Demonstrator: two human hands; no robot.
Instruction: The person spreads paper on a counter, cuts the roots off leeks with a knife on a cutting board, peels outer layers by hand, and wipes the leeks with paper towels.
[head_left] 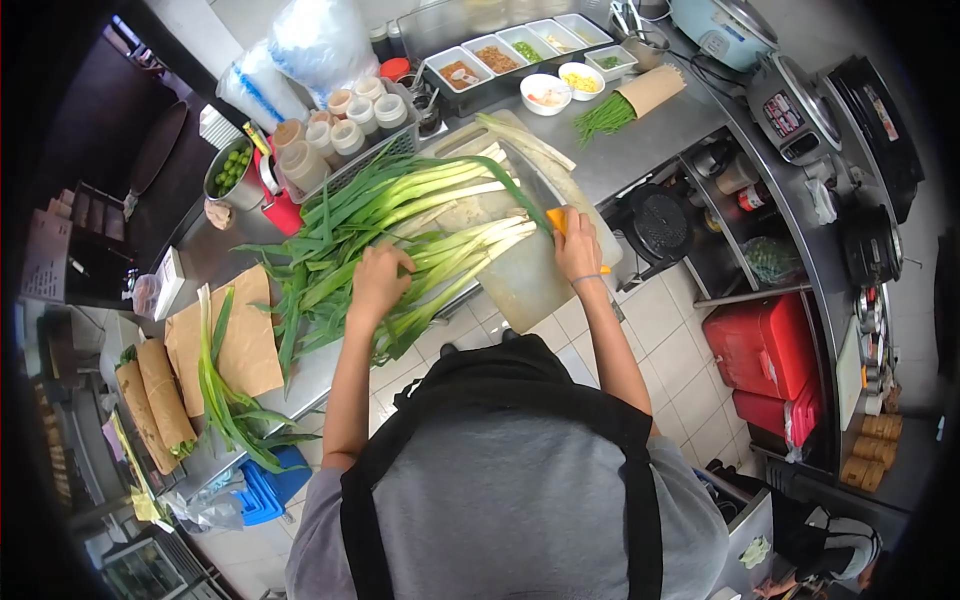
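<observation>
A large heap of leeks [400, 215] lies across the counter and a cutting board [535, 285], white ends toward the right. On the leaves near the front edge rests my left hand [380, 283], its fingers curled round some of them. My right hand [578, 245], at the board's right side, is closed on an orange-handled tool [557, 218]; the tool's blade is hard to make out. Cut pale leek pieces [525, 140] lie behind the board's middle.
Squeeze bottles [345, 135] fill a basket behind the leeks. Topping trays [495, 60] and two bowls [545, 93] stand at the back. Brown paper [225, 335] and loose leeks [215, 390] lie left. At lower right, another person [825, 545] is partly visible.
</observation>
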